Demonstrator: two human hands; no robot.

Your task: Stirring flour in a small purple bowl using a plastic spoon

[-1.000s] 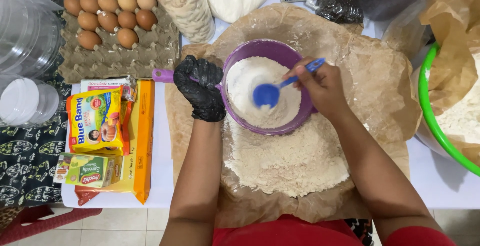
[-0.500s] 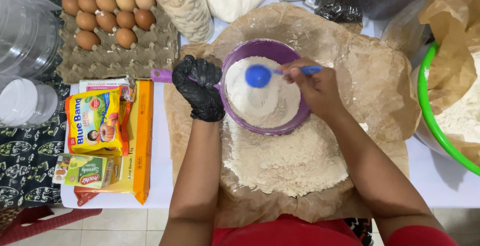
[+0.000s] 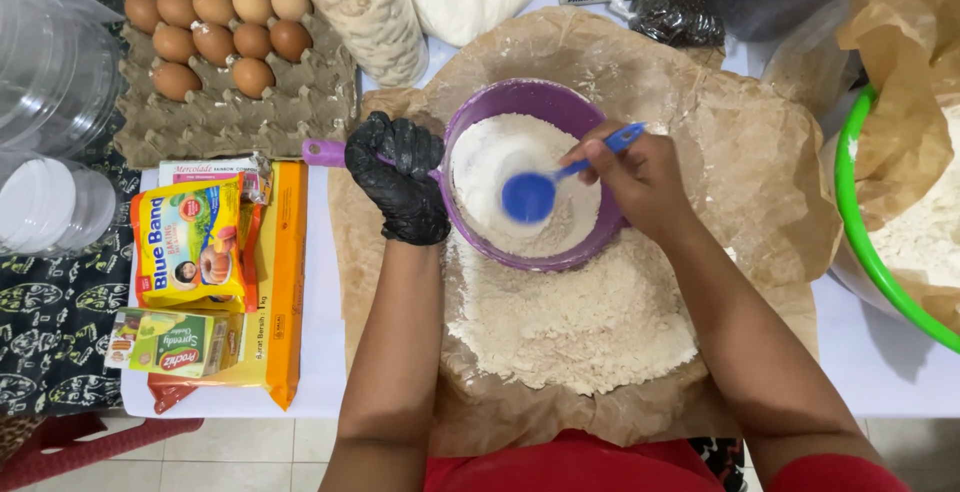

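Inside: flour [image 3: 490,167] and blue spoon [image 3: 530,195] in purple sieve [image 3: 560,107], over sifted heap [image 3: 570,322].

Glossy plastic sieve [image 3: 590,252] & spoon [image 3: 530,197], matt crinkled brown paper [image 3: 740,142], powdery flour [image 3: 570,317]

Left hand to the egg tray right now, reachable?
Probably not freely: the left hand grips the purple sieve's handle. The egg tray lies just beyond, nothing between, so letting go would open the way.

We see the green-rimmed bowl [image 3: 858,232] cut by the right edge, the clear jar [image 3: 372,12] cut at top, the sieve handle [image 3: 325,153] partly hidden under our gloved left hand [image 3: 400,177]
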